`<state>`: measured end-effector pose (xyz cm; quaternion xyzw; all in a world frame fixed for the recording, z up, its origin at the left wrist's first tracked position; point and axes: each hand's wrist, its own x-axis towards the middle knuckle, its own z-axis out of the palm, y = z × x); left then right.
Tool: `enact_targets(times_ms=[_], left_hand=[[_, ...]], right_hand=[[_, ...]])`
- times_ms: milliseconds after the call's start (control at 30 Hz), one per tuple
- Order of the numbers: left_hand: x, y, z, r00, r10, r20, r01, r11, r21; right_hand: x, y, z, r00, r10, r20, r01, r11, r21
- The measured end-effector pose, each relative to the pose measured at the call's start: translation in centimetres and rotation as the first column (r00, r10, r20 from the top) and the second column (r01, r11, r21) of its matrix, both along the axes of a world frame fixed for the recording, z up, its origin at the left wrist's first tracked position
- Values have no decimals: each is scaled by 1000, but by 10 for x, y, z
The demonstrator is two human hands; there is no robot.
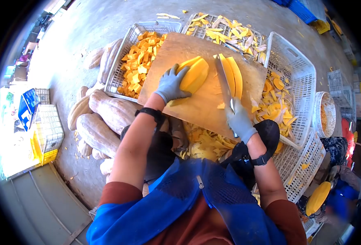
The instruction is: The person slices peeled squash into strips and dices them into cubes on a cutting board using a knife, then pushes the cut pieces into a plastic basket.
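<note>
A wooden cutting board (176, 49) lies in front of me across the crates. My left hand (172, 85), in a grey glove, rests on a peeled piece of pumpkin (197, 75), fingers over its left side. In my right hand (239, 118), also gloved, is a large knife (223, 79), its handle wrapped by the fingers. The blade points away from me, flat along the left side of long pumpkin slices (234, 77) on the board. A small orange scrap lies near the knife handle.
A crate of orange pumpkin cubes (136, 75) stands left of the board. Peelings (276, 104) fill part of the white crate (297, 53) at right; more lie on a far crate. Whole pumpkins (99, 130) sit on the floor at left. A person in blue (344, 200) is at lower right.
</note>
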<state>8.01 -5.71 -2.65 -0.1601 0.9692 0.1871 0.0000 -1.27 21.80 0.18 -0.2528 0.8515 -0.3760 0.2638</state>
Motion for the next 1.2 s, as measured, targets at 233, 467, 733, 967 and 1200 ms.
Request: enact_targets(times_ms=[233, 467, 733, 967, 1200], left_hand=[[3, -3, 16, 996, -88, 35, 92, 985, -148], [32, -1, -3, 993, 122, -3, -122, 992, 32], [34, -2, -5, 991, 118, -58, -115, 992, 42], [35, -2, -8, 988, 144, -64, -141, 989, 47], [70, 3, -35, 936, 296, -193, -278, 954, 113]], right_hand=[[-23, -64, 75, 927, 32, -374, -124, 967, -224], [-35, -70, -23, 979, 169, -110, -155, 980, 128], [6, -91, 44, 961, 108, -255, -133, 987, -85], [6, -86, 19, 958, 242, -153, -218, 964, 155], [36, -100, 32, 949, 176, -263, -185, 983, -8]])
